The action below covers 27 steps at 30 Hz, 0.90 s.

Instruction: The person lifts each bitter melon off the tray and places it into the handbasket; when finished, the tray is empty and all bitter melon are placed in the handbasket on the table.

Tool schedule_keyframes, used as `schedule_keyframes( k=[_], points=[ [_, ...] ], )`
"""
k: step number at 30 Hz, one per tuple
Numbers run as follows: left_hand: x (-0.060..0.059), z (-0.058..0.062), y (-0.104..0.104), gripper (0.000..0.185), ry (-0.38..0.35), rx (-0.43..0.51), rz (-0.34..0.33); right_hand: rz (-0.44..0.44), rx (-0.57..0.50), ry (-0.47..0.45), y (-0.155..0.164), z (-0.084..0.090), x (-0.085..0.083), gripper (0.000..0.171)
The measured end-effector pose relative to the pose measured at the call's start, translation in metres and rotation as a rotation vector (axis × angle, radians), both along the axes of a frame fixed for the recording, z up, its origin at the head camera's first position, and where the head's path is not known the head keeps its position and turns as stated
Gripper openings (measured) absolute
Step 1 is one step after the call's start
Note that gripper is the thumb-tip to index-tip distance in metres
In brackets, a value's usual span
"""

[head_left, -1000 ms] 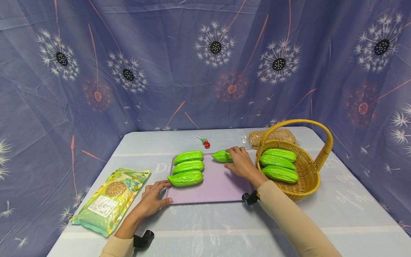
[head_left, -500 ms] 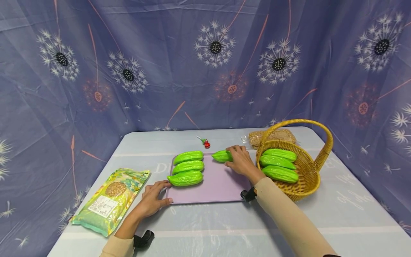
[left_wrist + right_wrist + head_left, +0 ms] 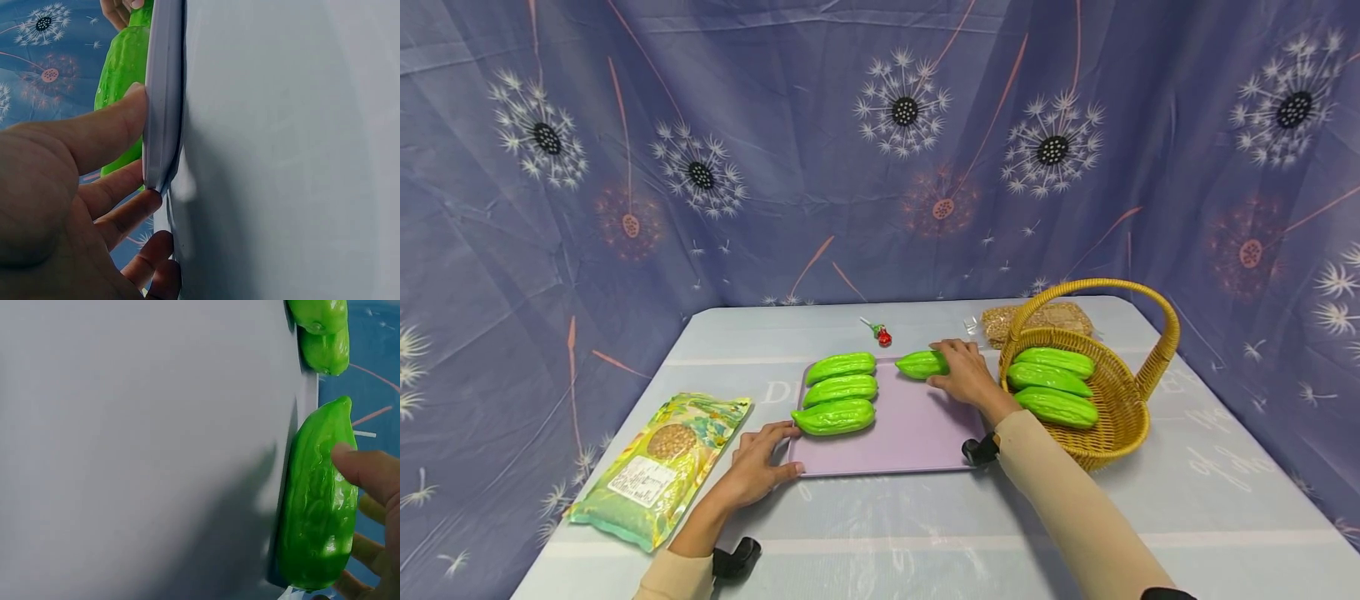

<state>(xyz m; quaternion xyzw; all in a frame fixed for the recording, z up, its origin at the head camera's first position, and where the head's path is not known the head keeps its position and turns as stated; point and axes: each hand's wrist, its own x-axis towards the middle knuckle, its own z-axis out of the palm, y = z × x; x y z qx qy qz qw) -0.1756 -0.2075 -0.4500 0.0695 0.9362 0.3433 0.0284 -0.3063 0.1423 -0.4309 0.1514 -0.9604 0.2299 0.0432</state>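
At the back right of the lilac tray [image 3: 917, 442], my right hand [image 3: 964, 375] grips a green bitter melon [image 3: 919, 364]. In the right wrist view the thumb [image 3: 362, 465] presses its near side while the fingers lie behind it. My left hand [image 3: 760, 467] rests at the tray's front left corner, thumb on the front edge and fingertips along the left side, loosely spread. Beside those fingers, 3 more bitter melons [image 3: 835, 417] lie in a stacked row on the tray's left half. Another 3 bitter melons [image 3: 1056, 407] lie in the wicker basket [image 3: 1120, 425].
The basket, with a tall arched handle [image 3: 1165, 333], stands close to my right forearm. Left of the tray lies a yellow-green printed bag [image 3: 662, 467]. Behind it all are a clear bag of grains [image 3: 1045, 317] and a small red and green trinket [image 3: 882, 335].
My right hand has shifted very slightly on the bitter melon at the back right, which stays in place. The left hand has not moved.
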Motion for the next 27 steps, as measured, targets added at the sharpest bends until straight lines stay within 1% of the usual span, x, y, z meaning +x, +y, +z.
schedule_keyframes(
  k=[3,7,13,20,27],
  points=[
    [0.0,0.0,0.0,0.05,-0.002,0.001,-0.001,0.011,-0.044,-0.036,0.0,-0.002,-0.002,0.063],
    [0.0,0.0,0.0,0.051,-0.002,0.002,0.0,0.02,-0.068,-0.068,0.0,-0.003,-0.004,0.063],
    [-0.001,-0.001,0.0,0.051,0.001,0.002,0.001,0.028,-0.085,-0.064,-0.001,-0.005,-0.008,0.06],
    [-0.001,-0.001,0.0,0.051,0.002,-0.001,-0.001,0.05,-0.103,-0.104,-0.006,-0.005,-0.004,0.061],
    [-0.001,-0.001,-0.001,0.051,0.005,0.001,-0.002,0.071,-0.074,-0.128,-0.01,-0.007,0.002,0.061]
  ],
)
